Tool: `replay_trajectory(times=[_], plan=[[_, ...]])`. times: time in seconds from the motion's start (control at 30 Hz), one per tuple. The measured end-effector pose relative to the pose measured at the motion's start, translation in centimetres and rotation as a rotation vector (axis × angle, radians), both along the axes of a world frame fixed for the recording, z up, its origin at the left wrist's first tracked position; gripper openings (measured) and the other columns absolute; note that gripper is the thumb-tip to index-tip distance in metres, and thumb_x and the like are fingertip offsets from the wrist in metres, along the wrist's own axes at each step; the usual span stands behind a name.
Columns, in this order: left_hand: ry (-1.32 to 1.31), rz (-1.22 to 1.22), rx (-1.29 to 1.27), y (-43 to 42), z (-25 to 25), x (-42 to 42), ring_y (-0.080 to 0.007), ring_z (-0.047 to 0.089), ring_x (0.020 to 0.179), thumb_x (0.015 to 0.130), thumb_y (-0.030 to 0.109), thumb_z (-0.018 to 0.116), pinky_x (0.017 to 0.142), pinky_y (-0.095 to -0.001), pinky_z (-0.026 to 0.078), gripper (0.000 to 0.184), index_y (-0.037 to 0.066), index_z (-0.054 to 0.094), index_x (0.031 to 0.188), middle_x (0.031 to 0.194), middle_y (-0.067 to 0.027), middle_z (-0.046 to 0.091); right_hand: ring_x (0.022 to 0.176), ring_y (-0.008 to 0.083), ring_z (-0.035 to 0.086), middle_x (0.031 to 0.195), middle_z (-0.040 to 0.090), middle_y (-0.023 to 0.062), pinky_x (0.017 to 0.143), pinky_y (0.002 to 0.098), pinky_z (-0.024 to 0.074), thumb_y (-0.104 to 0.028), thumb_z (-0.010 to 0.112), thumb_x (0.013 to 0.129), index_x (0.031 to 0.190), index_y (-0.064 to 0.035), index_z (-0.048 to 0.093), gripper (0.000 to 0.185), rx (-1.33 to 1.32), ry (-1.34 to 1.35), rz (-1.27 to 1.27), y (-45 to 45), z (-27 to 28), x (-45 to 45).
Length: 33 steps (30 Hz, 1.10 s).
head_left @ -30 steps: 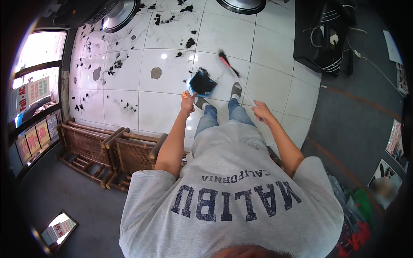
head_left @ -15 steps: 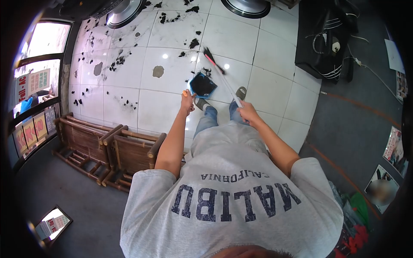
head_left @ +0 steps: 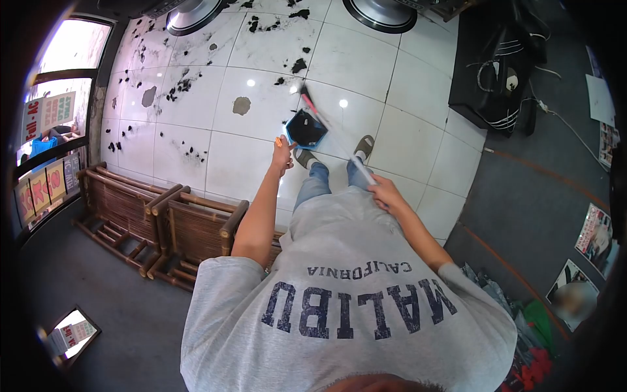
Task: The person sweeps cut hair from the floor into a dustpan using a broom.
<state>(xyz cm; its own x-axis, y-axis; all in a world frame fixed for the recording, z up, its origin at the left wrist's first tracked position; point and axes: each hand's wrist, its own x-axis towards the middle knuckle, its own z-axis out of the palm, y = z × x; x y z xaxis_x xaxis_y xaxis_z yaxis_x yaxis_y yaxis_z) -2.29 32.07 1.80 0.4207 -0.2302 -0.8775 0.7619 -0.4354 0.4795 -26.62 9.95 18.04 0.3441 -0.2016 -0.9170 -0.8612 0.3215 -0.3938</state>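
Note:
My left hand (head_left: 282, 154) is closed around an orange handle end, just above a blue dustpan (head_left: 317, 142) on the floor in front of my feet. Dark hair clippings lie inside the pan. My right hand (head_left: 385, 193) grips the pale, long handle of a broom (head_left: 343, 140), close to my right hip. The stick slants forward and left to a red-and-black head, whose dark bristles (head_left: 304, 91) are on the tiles just beyond the pan's far edge. Whether the bristles touch any hair there, I cannot tell.
Black hair clumps (head_left: 183, 86) are scattered over the white tiles (head_left: 353, 59), mostly ahead and left. Two round chrome chair bases (head_left: 385, 18) stand at the far side. Bamboo benches (head_left: 124, 212) line the left; a black cabinet with cables (head_left: 486, 98) stands right.
The broom head has swung left, toward the pan's far edge, and its bristles look less spread. My right hand has drawn back toward my body. The left hand and dustpan have barely moved.

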Motion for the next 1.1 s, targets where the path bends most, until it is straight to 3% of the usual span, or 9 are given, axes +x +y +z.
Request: replay_trajectory(times=[0.13,0.27,0.37,0.5,0.63,0.73,0.9,1.03,1.1], plan=[[0.062,0.063,0.051,3.0,0.7,-0.3,-0.0102,0.033,0.055,0.097,0.061,0.031,0.05,-0.027,0.037,0.051,0.013,0.043,0.107,0.073,-0.0007,0.035,0.039,0.0079,0.036,0.062,0.043,0.0002,0.033,0.0243,0.0245,-0.01,0.055,0.086,0.136,-0.0098,0.05,0.05,-0.034,0.11,-0.187,-4.2,0.5,-4.1],[0.091,0.083,0.023,6.9,0.1,-0.5,-0.0104,0.037,0.055,0.096,0.063,0.033,0.049,-0.0271,0.038,0.053,0.012,0.044,0.107,0.072,-0.0007,0.039,0.041,0.0098,0.037,0.062,0.043,0.0014,0.035,0.0257,0.0258,-0.012,0.054,0.087,0.117,-0.0097,0.057,0.03,-0.182,0.256,-0.293,-7.7,-6.2,-6.2],[0.062,0.093,-0.014,8.8,1.0,-0.3,-0.0104,0.039,0.053,0.096,0.063,0.033,0.049,-0.0268,0.039,0.054,0.012,0.044,0.107,0.07,-0.0003,0.04,0.042,0.0123,0.04,0.062,0.044,0.0028,0.036,0.0281,0.0282,-0.012,0.054,0.085,0.101,-0.0091,0.056,0.016,-0.096,0.329,-0.463,-8.9,-14.7,-6.8],[0.057,0.152,0.019,10.3,2.5,0.2,-0.0099,0.039,0.051,0.096,0.063,0.033,0.047,-0.0259,0.039,0.053,0.012,0.044,0.106,0.068,-0.0001,0.04,0.048,0.0151,0.045,0.062,0.045,0.0052,0.037,0.029,0.0315,-0.006,0.053,0.077,0.09,-0.0112,0.05,0.015,-0.079,0.272,-0.559,-3.1,-21.9,0.1],[0.049,0.221,0.037,12.0,3.3,0.2,-0.0089,0.036,0.05,0.097,0.062,0.03,0.045,-0.025,0.037,0.053,0.012,0.043,0.105,0.067,0.0003,0.037,0.042,0.014,0.037,0.052,0.04,0.0036,0.033,0.0251,0.0272,-0.004,0.048,0.082,0.075,-0.0114,0.044,0.011,0.228,0.191,-0.877,3.3,-16.8,11.8],[0.044,0.286,0.043,13.1,3.8,-0.1,-0.009,0.037,0.05,0.097,0.062,0.03,0.046,-0.0247,0.037,0.053,0.011,0.043,0.105,0.067,0.0004,0.037,0.041,0.0118,0.036,0.051,0.039,0.0021,0.033,0.0229,0.0244,-0.003,0.047,0.082,0.072,-0.0102,0.042,0.013,0.41,0.123,-0.862,4.2,-13.6,16.5],[0.056,0.371,0.024,15.5,2.9,-0.1,-0.0107,0.039,0.049,0.095,0.064,0.035,0.046,-0.0264,0.036,0.052,0.014,0.043,0.103,0.069,-0.0007,0.041,0.039,0.0072,0.032,0.049,0.037,-0.0026,0.032,0.0213,0.0206,-0.008,0.05,0.087,0.067,-0.0124,0.038,0.024,0.625,0.098,-0.917,1.8,-13.6,19.0],[0.048,0.422,0.007,17.5,2.2,0.7,-0.0113,0.039,0.049,0.094,0.065,0.036,0.045,-0.0268,0.036,0.052,0.014,0.042,0.106,0.07,-0.0009,0.041,0.04,0.0083,0.037,0.05,0.038,-0.0029,0.034,0.0228,0.0209,-0.012,0.051,0.088,0.07,-0.0143,0.038,0.023,0.663,0.033,-0.703,-0.6,-12.7,15.6],[0.042,0.457,0.02,18.3,2.6,0.8,-0.0108,0.039,0.049,0.095,0.064,0.036,0.044,-0.026,0.035,0.052,0.014,0.043,0.106,0.069,-0.0006,0.04,0.04,0.0091,0.036,0.053,0.039,-0.0016,0.033,0.0232,0.0212,-0.012,0.052,0.088,0.076,-0.0119,0.043,0.015,0.503,0.069,-0.531,-1.0,-11.0,13.1]])
